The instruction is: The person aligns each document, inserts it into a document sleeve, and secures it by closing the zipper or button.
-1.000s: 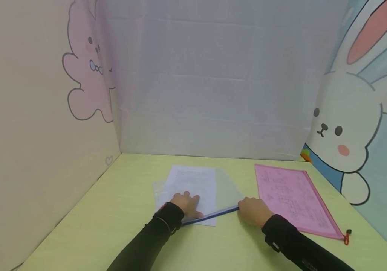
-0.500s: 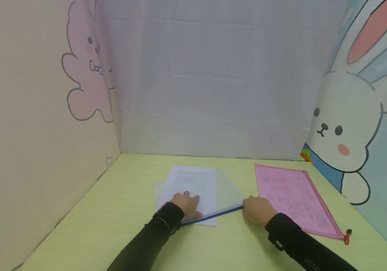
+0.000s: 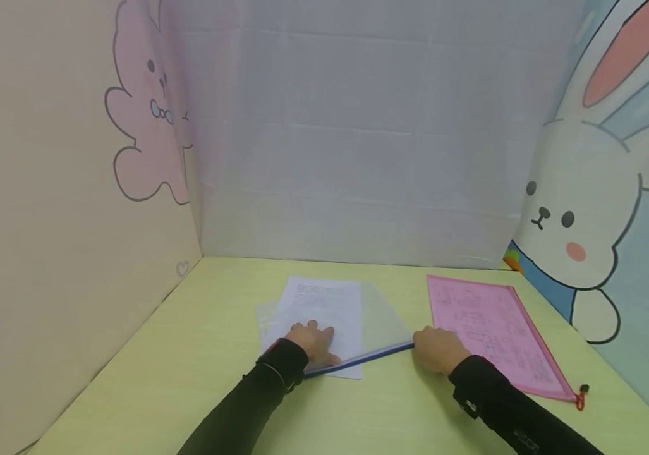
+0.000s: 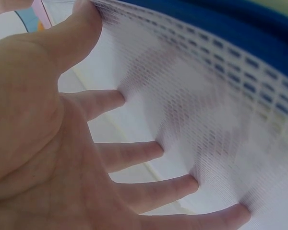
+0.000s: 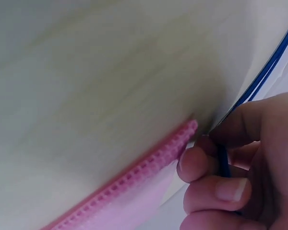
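**Two hands working a zip pouch shut**

Two cartoon-printed panels flanked the yellow-green surface (image 3: 199,354). A pink zip pouch (image 3: 491,328) lay to the right. The clear mesh zip pouch (image 3: 378,319) lay at centre, holding a white printed sheet (image 3: 324,309). The left hand (image 3: 314,343) pressed it flat, fingers (image 4: 134,153) straight and spread. The right hand (image 3: 440,349) sat at the far end of the blue zipper edge (image 3: 366,357), its fingers (image 5: 209,165) curled, pinching the slider. Doing this well likely meant firm left-hand pressure and a straight pull along the track.
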